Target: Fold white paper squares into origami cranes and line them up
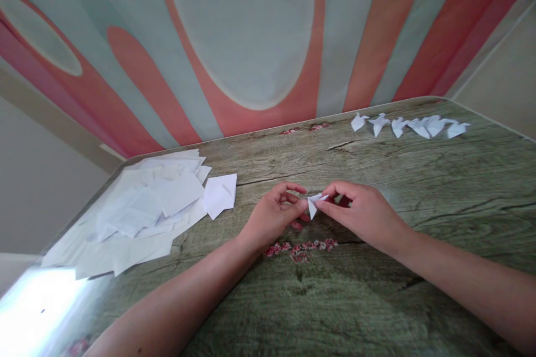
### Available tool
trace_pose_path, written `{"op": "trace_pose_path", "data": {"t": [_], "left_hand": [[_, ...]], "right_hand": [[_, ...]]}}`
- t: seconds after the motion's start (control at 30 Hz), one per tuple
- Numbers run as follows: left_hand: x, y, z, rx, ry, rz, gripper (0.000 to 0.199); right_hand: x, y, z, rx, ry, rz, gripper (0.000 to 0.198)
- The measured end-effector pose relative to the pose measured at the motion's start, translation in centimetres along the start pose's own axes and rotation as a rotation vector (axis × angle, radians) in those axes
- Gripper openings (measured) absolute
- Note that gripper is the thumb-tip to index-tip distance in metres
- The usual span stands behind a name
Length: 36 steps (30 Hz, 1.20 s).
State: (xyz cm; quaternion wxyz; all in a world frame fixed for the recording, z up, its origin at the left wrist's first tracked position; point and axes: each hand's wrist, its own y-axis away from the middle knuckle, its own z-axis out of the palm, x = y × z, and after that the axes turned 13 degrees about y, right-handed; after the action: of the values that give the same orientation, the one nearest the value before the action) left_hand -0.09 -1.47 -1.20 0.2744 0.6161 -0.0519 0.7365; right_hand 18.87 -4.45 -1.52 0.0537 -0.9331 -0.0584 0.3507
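The folded paper piece (312,208) is located just right of frame centre, below mid-height. The left hand (278,209) pinches its left side; the right hand (363,212) pinches its right. Paper birds (420,128) (one row, some touching) occupy the upper right; paper sheets (180,191) are piled at left.

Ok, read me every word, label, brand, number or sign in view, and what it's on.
There are none I can read.
The paper sheets, the folded paper in the fingers and the row of folded paper figures show no legible writing.
The tabletop shows wood grain and pink flowers, the wall coloured shapes.
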Motion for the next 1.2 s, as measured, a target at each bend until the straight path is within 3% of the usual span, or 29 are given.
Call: {"op": "trace_pose_path", "data": {"t": [0.17, 0.3, 0.43, 0.67, 0.9, 1.2], "left_hand": [[-0.33, 0.11, 0.57, -0.010, 0.004, 0.053, 0.025], [-0.58, 0.07, 0.73, 0.057, 0.011, 0.074, 0.015], [-0.45, -0.04, 0.43, 0.058, 0.065, 0.019, 0.016], [-0.19, 0.05, 0.24, 0.019, 0.054, -0.043, 0.018], [-0.53, 0.02, 0.18, -0.039, 0.056, -0.094, 0.020], [-0.53, 0.03, -0.01, -0.053, -0.134, -0.105, 0.015]], "right_hand": [[-0.11, 0.35, 0.32, -0.020, 0.001, -0.046, 0.010], [-0.09, 0.21, 0.12, -0.193, -0.129, -0.051, 0.016], [0.40, -0.29, -0.07, -0.249, -0.276, -0.007, 0.016], [0.69, -0.40, 0.07, -0.285, -0.296, -0.010, 0.014], [0.14, -0.11, 0.21, -0.208, -0.198, -0.042, 0.005], [0.45, 0.14, 0.35, -0.041, -0.010, -0.329, 0.012]]}}
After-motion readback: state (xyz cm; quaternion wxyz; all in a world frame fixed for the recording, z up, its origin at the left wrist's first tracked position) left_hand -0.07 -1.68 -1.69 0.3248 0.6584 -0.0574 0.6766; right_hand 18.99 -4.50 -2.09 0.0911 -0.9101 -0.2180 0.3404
